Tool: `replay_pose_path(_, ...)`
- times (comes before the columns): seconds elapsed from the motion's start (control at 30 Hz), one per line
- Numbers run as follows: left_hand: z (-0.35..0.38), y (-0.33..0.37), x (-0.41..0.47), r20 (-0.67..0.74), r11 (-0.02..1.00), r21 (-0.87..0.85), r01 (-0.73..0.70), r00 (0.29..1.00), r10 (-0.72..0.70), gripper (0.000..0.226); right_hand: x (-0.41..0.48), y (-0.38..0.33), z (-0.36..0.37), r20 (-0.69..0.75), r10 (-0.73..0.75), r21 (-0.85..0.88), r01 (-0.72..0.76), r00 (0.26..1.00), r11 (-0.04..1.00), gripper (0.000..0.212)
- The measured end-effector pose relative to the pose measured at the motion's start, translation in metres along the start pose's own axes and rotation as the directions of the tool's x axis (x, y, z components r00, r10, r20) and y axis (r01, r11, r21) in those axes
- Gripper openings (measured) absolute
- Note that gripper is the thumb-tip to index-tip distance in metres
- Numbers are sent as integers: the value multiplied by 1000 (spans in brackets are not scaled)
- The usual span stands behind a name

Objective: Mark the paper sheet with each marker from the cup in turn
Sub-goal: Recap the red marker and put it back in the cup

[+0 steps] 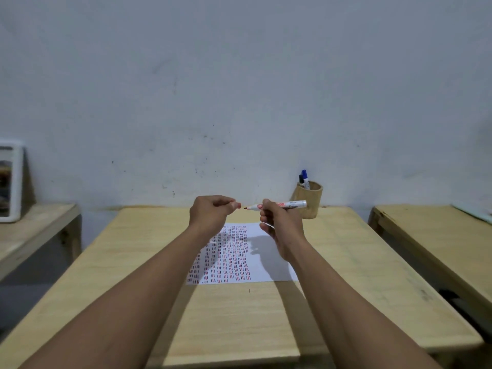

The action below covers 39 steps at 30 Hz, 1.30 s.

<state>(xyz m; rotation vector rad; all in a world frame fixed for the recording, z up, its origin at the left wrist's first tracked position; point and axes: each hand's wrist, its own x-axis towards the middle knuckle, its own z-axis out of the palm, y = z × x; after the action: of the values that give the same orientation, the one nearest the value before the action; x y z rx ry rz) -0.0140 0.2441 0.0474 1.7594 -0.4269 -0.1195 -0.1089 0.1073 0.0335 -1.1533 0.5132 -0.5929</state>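
Over the middle of the wooden table both hands are up off the surface. Right hand is wrapped around an uncapped red marker, held sideways, tip pointing left. Left hand is closed and pinches the red cap, just short of that tip. Paper sheet lies flat below them, with rows of little dashes across its left half. Bamboo cup stands at the far edge, two markers inside.
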Motion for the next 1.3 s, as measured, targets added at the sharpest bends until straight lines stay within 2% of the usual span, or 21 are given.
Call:
replay_pose_path(0.1,4,12,-4,54,997,-45,56,997,-54,10,-3,-12,-2,10,-24,19,23,1000,1000,15)
replay_pose_path(0.43,13,34,-16,206,989,-104,109,975,-86,15,-9,-29,-10,77,-25,41,22,997,999,15)
replay_pose_path(0.63,20,43,-17,211,986,-146,86,976,-54,14,-4,-32,-10,48,-32,77,28,998,997,14)
replay_pose_path(0.73,26,43,-15,180,994,-107,27,984,-7,13,0,-31,-8,-10,12,110,-10,1000,994,9)
replay_pose_path(0.77,28,43,-14,159,997,-69,-20,987,30,13,0,-32,-6,-49,28,143,-21,998,989,11)
replay_pose_path(0.83,32,42,-12,109,994,10,-107,988,105,15,4,-31,-2,-147,14,170,11,989,985,48)
replay_pose_path(0.9,37,42,-11,78,990,37,-137,988,133,19,7,-32,-3,-208,-85,87,105,974,991,80)
replay_pose_path(0.93,39,44,-11,66,989,40,-144,988,141,21,6,-34,-3,-207,-135,12,141,969,990,80)
replay_pose_path(0.97,40,47,-11,58,987,44,-156,987,153,21,6,-36,-4,-184,-179,-84,166,967,983,66)
replay_pose_path(1.03,44,54,-8,51,979,70,-193,980,190,17,6,-42,-8,-94,-236,-330,194,967,924,26)
replay_pose_path(1.07,46,59,-6,50,970,103,-218,976,214,16,7,-43,-12,-45,-265,-451,218,963,866,19)
replay_pose_path(1.17,52,70,2,54,934,209,-291,957,286,16,10,-49,-24,121,-332,-729,311,936,610,17)
replay_pose_path(1.23,58,75,10,71,921,227,-317,948,309,18,15,-53,-33,206,-337,-830,347,919,437,16)
replay_pose_path(1.3,66,78,16,98,914,226,-338,941,324,19,24,-56,-43,244,-353,-875,362,903,322,15)
